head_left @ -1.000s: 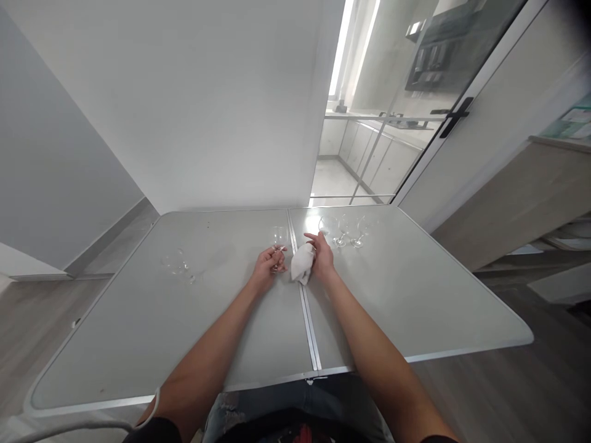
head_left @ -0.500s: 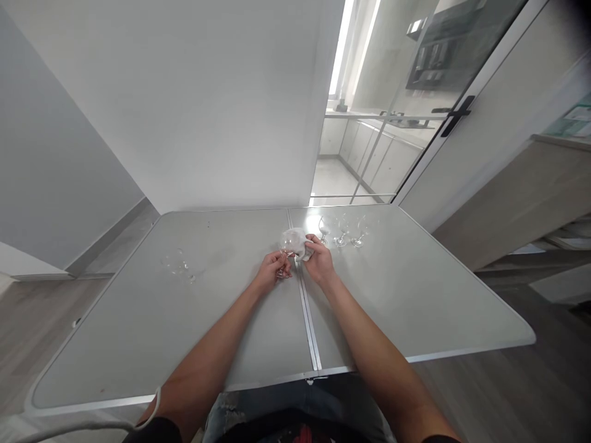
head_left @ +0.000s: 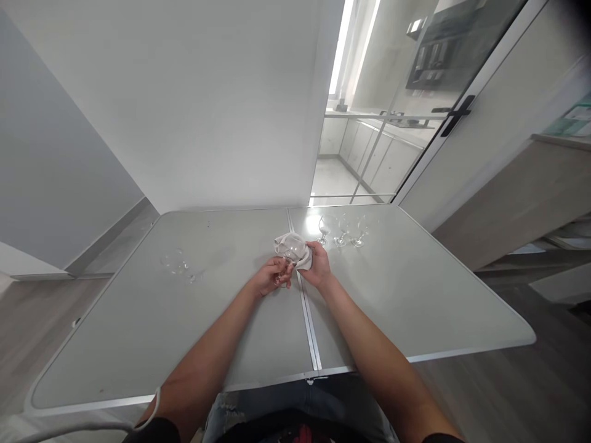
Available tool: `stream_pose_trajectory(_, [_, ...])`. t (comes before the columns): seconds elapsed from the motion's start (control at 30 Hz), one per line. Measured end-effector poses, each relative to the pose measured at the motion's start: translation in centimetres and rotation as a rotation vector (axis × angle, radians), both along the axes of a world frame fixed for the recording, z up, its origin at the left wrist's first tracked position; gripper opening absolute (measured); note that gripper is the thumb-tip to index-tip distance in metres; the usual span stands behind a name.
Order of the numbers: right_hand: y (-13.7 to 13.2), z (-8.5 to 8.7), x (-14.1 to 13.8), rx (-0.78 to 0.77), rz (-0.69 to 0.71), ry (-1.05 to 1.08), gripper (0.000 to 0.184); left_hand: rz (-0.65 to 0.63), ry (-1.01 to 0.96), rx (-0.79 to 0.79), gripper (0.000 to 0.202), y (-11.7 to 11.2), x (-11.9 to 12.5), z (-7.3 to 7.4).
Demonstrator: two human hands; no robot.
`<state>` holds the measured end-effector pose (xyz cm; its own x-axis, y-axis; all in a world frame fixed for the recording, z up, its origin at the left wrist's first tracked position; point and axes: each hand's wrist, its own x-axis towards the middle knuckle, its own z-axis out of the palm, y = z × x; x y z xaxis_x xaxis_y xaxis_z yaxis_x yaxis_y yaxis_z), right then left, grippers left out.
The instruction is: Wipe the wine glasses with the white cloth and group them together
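My left hand (head_left: 270,278) is closed round the stem of a clear wine glass (head_left: 292,252), held just above the middle of the grey folding table (head_left: 138,320). Its bowl tilts to the right. My right hand (head_left: 318,264) is closed on a white cloth (head_left: 285,242) and presses it around the bowl of the glass. The cloth wraps the far side of the bowl. Both hands meet over the seam in the tabletop.
Three clear wine glasses (head_left: 341,229) stand in a row on the table just beyond my right hand. Another glass (head_left: 178,264) lies on its side at the left. A white wall rises behind the table, with a glass door (head_left: 443,111) at the right.
My right hand brought the cloth up from beside the glass and wrapped it around the bowl. The left hand drew the glass slightly nearer and tilted it toward the right.
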<state>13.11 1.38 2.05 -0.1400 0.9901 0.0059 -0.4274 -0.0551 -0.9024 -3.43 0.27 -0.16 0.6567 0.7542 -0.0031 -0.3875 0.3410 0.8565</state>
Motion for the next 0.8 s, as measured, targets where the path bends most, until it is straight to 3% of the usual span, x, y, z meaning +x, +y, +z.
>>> stream_pose_trajectory(0.07, [-0.3, -0.1, -0.5, 0.031, 0.017, -0.026, 0.036, 0.118, -0.031, -0.034, 0.046, 0.4, -0.1, -0.1])
stream_pose_trajectory(0.13, [-0.7, -0.2, -1.0, 0.127, -0.083, -0.127, 0.038, 0.231, -0.028, -0.067, 0.044, 0.7, -0.1, -0.1])
stream_pose_trajectory(0.2, [-1.2, -0.2, -1.4, 0.312, -0.242, -0.306, 0.043, 0.281, -0.005, -0.074, 0.043, 0.9, -0.1, 0.0])
stream_pose_trajectory(0.27, [-1.5, -0.1, -1.5, 0.544, -0.308, -0.508, 0.047, 0.285, 0.024, -0.054, 0.041, 0.9, 0.1, -0.2])
stream_pose_trajectory(0.37, [-1.7, 0.3, -1.2, 0.883, -0.196, -0.823, 0.048, 0.309, 0.123, 0.011, 0.032, 0.7, 0.6, -1.0])
stream_pose_trajectory(0.47, [-1.6, 0.7, -0.9, 1.053, -0.124, -1.056, 0.045, 0.337, 0.229, 0.077, 0.021, 0.5, 1.1, -1.8])
stream_pose_trajectory(0.6, [-1.4, 1.1, -0.5, 0.976, -0.268, -1.116, 0.037, 0.223, 0.318, 0.173, 0.023, 0.4, 1.0, -1.8])
stream_pose_trajectory(0.8, [-1.6, 1.7, -0.1, 0.696, -0.442, -0.962, 0.028, 0.097, 0.369, 0.250, 0.045, 0.0, 0.7, -0.6])
